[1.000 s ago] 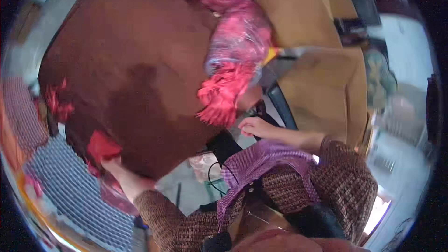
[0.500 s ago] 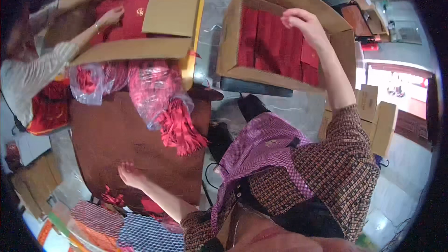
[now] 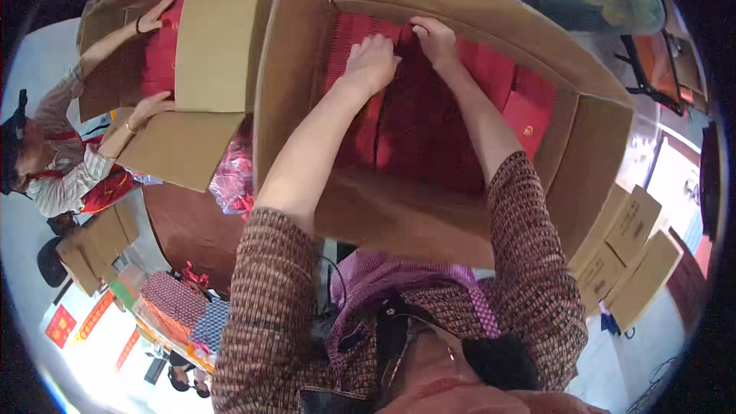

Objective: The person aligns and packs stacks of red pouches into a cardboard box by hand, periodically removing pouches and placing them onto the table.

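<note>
A large open cardboard box [image 3: 295,69] stands in front of me, with rows of upright red packets [image 3: 429,126] packed inside. Some of them carry a small gold emblem. Both my arms reach into it. My left hand [image 3: 372,65] lies on top of the packets at the left, fingers stretched out and touching them. Just to its right, near the far wall of the box, my right hand [image 3: 435,40] has its fingers curled in at the packets. Whether it pinches one is too small to make out.
At the left, a person's hands [image 3: 149,111] are at another cardboard box [image 3: 218,38] holding red packets. Plastic-wrapped red goods [image 3: 232,176] and a brown table [image 3: 195,218] are below it. Flattened cartons [image 3: 632,249] lean at the right.
My view has moved closer over the right-hand box. My left hand has come from above the brown table into the box; my right hand has lowered onto the packets.
</note>
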Available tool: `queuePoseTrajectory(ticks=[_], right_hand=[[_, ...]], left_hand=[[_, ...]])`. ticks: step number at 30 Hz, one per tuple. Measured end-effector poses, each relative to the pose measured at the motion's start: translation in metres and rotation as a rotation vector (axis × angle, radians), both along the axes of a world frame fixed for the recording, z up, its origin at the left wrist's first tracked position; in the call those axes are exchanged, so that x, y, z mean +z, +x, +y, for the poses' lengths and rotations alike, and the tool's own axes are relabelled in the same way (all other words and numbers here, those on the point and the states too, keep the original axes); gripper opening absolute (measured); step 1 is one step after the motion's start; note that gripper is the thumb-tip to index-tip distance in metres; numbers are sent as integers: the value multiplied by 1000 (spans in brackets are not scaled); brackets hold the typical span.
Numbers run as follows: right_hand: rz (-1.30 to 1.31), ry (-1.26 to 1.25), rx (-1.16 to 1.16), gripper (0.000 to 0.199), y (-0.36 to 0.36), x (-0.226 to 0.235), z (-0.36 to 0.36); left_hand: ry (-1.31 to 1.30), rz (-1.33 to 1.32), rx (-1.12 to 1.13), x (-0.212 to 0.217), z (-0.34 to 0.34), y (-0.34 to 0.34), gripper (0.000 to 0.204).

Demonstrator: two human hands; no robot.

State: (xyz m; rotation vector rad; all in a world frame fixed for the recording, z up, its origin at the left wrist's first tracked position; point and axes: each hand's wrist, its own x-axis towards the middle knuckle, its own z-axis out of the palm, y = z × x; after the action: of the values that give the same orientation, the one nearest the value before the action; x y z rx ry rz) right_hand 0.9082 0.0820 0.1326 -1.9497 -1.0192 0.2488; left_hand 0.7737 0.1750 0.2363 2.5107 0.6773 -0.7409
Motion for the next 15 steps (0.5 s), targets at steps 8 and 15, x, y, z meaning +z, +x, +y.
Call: queuePoseTrajectory(ticks=[8,15], right_hand=[[-181,-350,175,23,22,0,3],[-158,-571,204,24,31,31,30]], left_hand=[[290,-256,-52,-98,-15,8,64],[347,-317,-6,-81,-23,3,64]])
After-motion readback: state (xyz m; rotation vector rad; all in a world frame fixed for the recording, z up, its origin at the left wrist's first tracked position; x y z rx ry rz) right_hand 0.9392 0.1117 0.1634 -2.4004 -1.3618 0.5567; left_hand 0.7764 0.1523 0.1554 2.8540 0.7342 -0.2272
